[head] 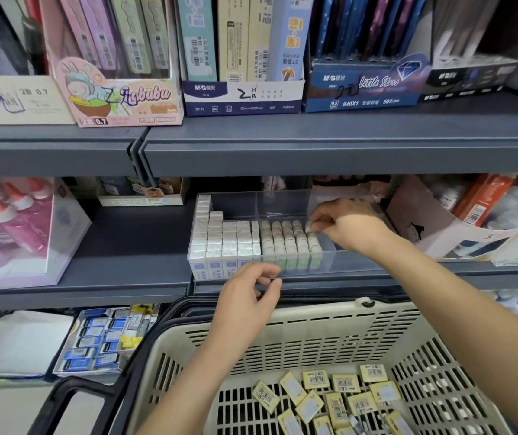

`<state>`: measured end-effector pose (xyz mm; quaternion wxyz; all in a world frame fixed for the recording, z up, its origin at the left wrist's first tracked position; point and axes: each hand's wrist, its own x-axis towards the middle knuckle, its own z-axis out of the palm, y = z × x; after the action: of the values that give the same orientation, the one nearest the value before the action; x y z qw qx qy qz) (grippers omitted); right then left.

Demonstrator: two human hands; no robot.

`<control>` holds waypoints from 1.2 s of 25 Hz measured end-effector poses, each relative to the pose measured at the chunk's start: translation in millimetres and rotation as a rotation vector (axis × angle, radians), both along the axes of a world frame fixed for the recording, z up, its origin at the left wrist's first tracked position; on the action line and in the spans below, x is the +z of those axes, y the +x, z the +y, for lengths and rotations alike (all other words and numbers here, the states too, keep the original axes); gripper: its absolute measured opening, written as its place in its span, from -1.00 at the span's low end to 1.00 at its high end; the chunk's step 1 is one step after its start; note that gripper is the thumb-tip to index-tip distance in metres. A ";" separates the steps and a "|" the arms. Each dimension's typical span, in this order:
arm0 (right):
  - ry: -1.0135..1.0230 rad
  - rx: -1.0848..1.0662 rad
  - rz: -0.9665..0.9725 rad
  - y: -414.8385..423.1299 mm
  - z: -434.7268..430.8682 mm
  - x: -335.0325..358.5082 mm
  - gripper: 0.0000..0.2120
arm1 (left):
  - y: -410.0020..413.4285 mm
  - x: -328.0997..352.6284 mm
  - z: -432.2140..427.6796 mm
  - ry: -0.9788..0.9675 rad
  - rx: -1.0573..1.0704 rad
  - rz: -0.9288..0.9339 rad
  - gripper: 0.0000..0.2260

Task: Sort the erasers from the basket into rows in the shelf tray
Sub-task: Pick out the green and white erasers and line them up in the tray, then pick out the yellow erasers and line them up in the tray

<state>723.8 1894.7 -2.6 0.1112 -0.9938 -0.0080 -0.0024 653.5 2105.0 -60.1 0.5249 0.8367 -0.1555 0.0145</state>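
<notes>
Shop shelf (119,243), clear tray (282,196) holding eraser rows (229,240), right hand (348,227) grip pinching one eraser (309,227) there, left hand (245,296) grip slack, empty

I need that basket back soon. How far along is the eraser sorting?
Roughly midway, I'd say. Done: neat rows of erasers fill the front of the clear tray. In hand: the right hand pinches one eraser at the rightmost row's far end. Left: many yellow-wrapped erasers lie in the basket, and the tray's back part is bare.
</notes>
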 end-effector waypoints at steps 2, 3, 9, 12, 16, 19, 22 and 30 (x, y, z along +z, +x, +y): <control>-0.038 0.021 0.026 2.0 0.5 -8.2 -0.81 | 0.1 -0.7 0.1 0.008 -0.003 -0.004 -0.77; -0.047 0.029 0.036 3.1 0.1 -10.2 -0.79 | 0.2 -1.2 0.2 0.007 -0.005 -0.004 -0.79; 0.012 0.040 -0.039 -5.7 -1.8 -9.3 -0.75 | -0.3 -5.6 0.9 0.013 -0.015 -0.035 -0.80; 0.090 0.035 -0.140 -25.1 -4.3 0.7 -0.75 | -4.2 -6.6 1.1 -0.008 0.012 -0.029 -0.81; 0.247 0.071 -0.238 -79.5 -8.4 6.1 -0.78 | -25.3 -1.2 -2.2 -0.103 0.063 -0.079 -0.76; 0.350 0.058 -0.183 -137.3 -12.8 -11.8 -0.79 | -58.1 -6.6 -14.8 -0.042 -0.068 -0.114 -0.86; 0.343 0.081 0.030 -180.6 -11.6 -44.7 -0.78 | -82.8 -28.8 -27.2 0.095 -0.212 0.007 -0.86; 0.042 0.149 0.578 -216.6 -2.7 -134.6 -0.77 | -110.1 -122.7 -12.7 0.232 -0.190 0.489 -0.90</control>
<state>507.2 1891.9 -137.2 0.1294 -0.9475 -0.0487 0.2884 543.3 2092.3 -182.8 0.4467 0.8515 -0.1027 -0.2547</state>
